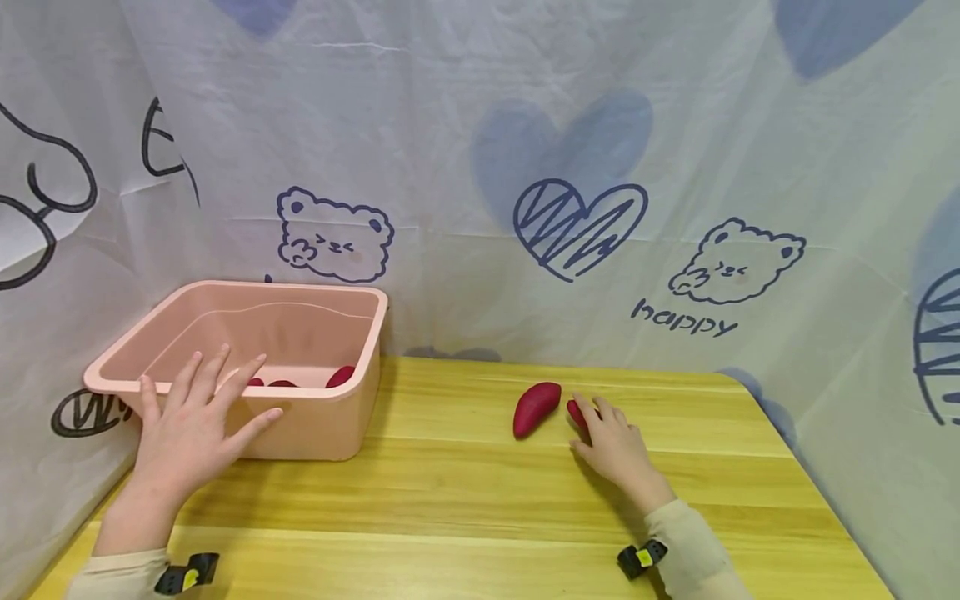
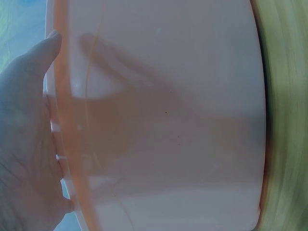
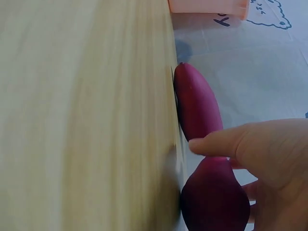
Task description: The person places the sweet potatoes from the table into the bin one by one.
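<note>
My left hand (image 1: 187,433) rests spread at the near rim of a pink plastic basin (image 1: 315,425), its fingers straight and reaching over the edge. The left wrist view shows the thumb (image 2: 45,50) along the rim. Inside the basin lie several red sweet potatoes (image 1: 341,377), partly hidden by the near wall. My right hand (image 1: 617,446) reaches over a red sweet potato (image 3: 215,197) on the table, its fingers on the far side and its thumb (image 3: 216,143) stretched out above. Just left of it lies another sweet potato (image 1: 537,409).
The wooden table (image 1: 450,500) runs back to a pale cloth (image 1: 450,167) printed with hearts and bears. Cloth also hangs at both sides. The basin stands at the back left, against the cloth.
</note>
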Demonstrator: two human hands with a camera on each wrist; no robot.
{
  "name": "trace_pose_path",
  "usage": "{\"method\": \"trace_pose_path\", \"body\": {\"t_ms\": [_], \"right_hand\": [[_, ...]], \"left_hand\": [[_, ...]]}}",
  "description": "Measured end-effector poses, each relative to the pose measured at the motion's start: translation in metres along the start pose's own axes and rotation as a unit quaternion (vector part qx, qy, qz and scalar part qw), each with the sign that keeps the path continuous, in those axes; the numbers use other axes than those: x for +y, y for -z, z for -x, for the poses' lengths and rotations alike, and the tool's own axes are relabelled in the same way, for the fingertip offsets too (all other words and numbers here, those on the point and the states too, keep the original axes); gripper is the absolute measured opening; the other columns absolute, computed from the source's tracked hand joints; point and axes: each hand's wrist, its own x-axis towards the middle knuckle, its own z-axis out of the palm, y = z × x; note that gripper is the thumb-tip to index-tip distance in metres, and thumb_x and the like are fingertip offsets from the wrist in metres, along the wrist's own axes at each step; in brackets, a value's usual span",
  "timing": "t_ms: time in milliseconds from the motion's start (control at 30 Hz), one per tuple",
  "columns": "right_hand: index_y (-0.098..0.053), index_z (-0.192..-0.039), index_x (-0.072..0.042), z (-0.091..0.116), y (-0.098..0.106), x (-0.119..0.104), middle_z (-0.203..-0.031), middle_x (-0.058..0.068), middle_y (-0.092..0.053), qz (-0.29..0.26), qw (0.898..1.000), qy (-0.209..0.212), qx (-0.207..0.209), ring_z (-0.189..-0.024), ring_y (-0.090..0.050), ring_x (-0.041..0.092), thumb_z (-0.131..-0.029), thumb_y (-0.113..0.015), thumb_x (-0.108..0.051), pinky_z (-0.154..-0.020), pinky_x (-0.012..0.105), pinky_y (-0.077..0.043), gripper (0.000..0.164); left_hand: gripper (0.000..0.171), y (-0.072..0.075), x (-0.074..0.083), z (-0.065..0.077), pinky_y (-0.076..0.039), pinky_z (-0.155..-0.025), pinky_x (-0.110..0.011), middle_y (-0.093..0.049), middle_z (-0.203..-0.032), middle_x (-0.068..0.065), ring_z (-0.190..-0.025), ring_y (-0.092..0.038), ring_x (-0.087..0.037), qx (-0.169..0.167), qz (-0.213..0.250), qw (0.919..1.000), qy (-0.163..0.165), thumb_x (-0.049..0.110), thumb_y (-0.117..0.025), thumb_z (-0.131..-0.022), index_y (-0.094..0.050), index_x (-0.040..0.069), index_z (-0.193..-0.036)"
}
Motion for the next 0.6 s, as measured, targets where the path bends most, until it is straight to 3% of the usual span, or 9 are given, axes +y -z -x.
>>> {"method": "trace_pose_path", "body": {"t_ms": [133, 333, 600], "right_hand": [[-0.037, -0.15, -0.014, 0.0013, 0.0006, -0.0001, -0.142, 0.026, -0.046, 0.005, 1.0, 0.001, 0.002, -0.123, -0.049, 0.048, -0.088, -0.072, -0.025, -0.085, 0.065, -0.048, 0.072], [-0.045, -0.144, -0.011, 0.0039, -0.0011, -0.0004, -0.131, 0.025, -0.054, 0.011, 0.999, 0.023, 0.037, -0.113, -0.056, 0.046, -0.084, -0.075, -0.012, -0.077, 0.061, -0.052, 0.067], [-0.048, -0.141, -0.01, 0.003, -0.0041, -0.0003, -0.12, 0.022, -0.059, 0.012, 0.998, 0.037, 0.052, -0.105, -0.059, 0.043, -0.081, -0.076, -0.009, -0.074, 0.058, -0.053, 0.067]], "left_hand": [[0.076, -0.0014, -0.0004, 0.0013, 0.017, -0.109, -0.074, -0.014, -0.165, -0.013, -0.151, -0.004, -0.041, 0.004, 0.001, 1.0, 0.0, 0.064, -0.054, -0.089, -0.023, 0.039, -0.154], [0.075, -0.0027, -0.0008, 0.0017, 0.016, -0.109, -0.074, -0.015, -0.164, -0.013, -0.151, -0.005, -0.041, 0.009, 0.0, 1.0, -0.002, 0.064, -0.054, -0.089, -0.024, 0.039, -0.154], [0.075, -0.0031, 0.0, 0.0016, 0.017, -0.109, -0.073, -0.016, -0.164, -0.014, -0.151, -0.006, -0.041, 0.011, 0.003, 0.9999, 0.0, 0.064, -0.054, -0.089, -0.026, 0.037, -0.153]]}}
